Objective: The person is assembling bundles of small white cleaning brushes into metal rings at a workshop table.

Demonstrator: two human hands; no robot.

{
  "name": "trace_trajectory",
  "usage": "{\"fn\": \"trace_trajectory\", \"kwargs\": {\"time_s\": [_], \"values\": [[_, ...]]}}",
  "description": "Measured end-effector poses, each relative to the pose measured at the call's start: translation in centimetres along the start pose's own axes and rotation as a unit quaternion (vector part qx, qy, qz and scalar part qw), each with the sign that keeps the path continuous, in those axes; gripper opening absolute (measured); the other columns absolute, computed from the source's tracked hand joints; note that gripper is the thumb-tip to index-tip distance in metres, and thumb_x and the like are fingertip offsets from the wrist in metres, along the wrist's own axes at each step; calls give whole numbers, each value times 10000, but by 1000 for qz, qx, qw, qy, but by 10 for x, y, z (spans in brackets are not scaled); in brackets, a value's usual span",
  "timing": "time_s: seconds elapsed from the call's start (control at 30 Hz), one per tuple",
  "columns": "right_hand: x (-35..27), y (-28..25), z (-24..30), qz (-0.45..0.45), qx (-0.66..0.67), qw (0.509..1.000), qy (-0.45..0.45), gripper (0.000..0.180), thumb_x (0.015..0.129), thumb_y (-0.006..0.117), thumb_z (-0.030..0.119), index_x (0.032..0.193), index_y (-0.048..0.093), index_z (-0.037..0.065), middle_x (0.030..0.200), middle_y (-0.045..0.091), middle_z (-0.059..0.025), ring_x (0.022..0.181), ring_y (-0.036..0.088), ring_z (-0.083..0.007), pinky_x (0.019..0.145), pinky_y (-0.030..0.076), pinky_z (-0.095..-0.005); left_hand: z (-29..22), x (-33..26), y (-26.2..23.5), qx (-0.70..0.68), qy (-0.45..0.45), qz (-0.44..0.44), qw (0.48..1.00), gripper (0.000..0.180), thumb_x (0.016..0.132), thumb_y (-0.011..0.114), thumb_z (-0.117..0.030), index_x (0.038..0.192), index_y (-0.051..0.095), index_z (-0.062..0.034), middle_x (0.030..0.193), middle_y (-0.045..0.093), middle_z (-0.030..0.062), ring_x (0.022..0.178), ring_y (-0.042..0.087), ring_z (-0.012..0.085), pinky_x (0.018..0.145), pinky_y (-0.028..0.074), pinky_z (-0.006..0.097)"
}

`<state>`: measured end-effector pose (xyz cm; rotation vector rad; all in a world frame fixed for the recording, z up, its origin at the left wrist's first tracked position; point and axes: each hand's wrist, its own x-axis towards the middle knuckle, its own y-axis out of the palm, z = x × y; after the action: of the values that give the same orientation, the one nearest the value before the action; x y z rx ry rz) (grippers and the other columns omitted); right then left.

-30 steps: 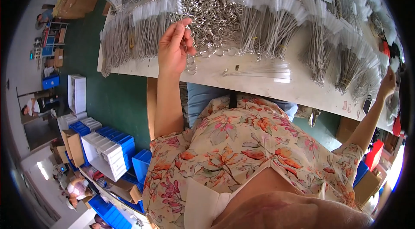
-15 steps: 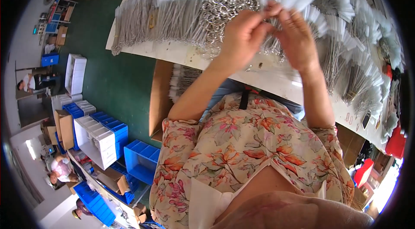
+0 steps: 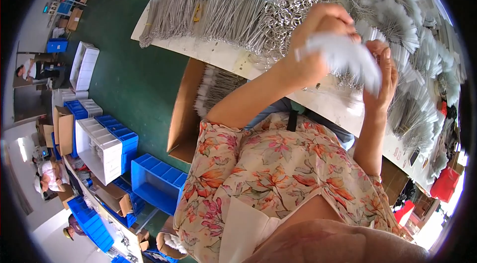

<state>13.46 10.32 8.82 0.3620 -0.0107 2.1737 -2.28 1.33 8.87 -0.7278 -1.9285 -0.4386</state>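
Both my hands are raised over the near edge of the table. My left hand (image 3: pixel 318 34) is closed with its fingers curled. A blurred fan of white-bristled wire brushes (image 3: pixel 343 54) hangs across its wrist, reaching toward my right palm. My right hand (image 3: pixel 381 76) is just to the right, its thumb and fingertips pinched together; what lies between them is too small and smeared to name. Behind my left hand spreads a heap of shiny metal split rings (image 3: pixel 285 9). Rows of thin wire brushes (image 3: pixel 226 17) lie left of the rings.
More bunches of white-bristled brushes (image 3: pixel 395 22) cover the table's right side. Beneath the table (image 3: pixel 218 54) stands an open cardboard box (image 3: pixel 181 114) holding brushes. Blue crates (image 3: pixel 156 183) and white crates (image 3: pixel 99 151) stand on the green floor at left. Other people are farther off.
My hands have shifted right and apart from their joined pinch. The white bristles have swung from beyond my fingers down across my left wrist. The view has also shifted slightly.
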Motion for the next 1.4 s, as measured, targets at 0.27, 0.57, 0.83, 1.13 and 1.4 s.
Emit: {"fn": "trace_trajectory", "kwargs": {"time_s": [0.27,0.57,0.83,1.13,1.4], "values": [[-6,-8,-13,-30,419,880,220,195,939,442,152,1052,498,3,805,523,-15,719,476,-88,677,444,-209,-7,-54,31,-32,74,138,987,320,781,640,-139,1058,534,-17,966,536,115,852,558,221,733,474,324],[-47,3,12,133,-149,958,207,187,892,511,151,929,575,-21,714,500,36,638,407,-31,535,315,-191,-12,-36,17,-157,-78,265,948,912,726,708,-402,1392,187,-59,1338,259,192,1144,387,324,993,305,422],[-68,-23,14,219,-13,925,311,217,894,545,217,847,560,5,661,521,-8,558,442,-55,489,324,-179,-23,-51,-5,-202,-82,304,927,235,738,698,-176,917,589,-69,898,564,73,843,558,224,710,456,331],[-91,-98,14,250,-621,736,100,137,825,564,151,816,596,19,756,621,-86,694,607,-228,600,462,-342,-6,-98,-37,-30,-388,229,892,191,883,567,-173,1004,577,-25,742,613,27,636,548,64,553,447,191],[-125,-117,-27,165,-484,853,106,102,772,592,116,855,646,96,852,628,-70,761,602,-268,677,482,-354,-10,-136,-30,223,-306,436,817,213,818,617,-263,807,580,-54,653,597,94,547,580,237,508,443,341]]}}
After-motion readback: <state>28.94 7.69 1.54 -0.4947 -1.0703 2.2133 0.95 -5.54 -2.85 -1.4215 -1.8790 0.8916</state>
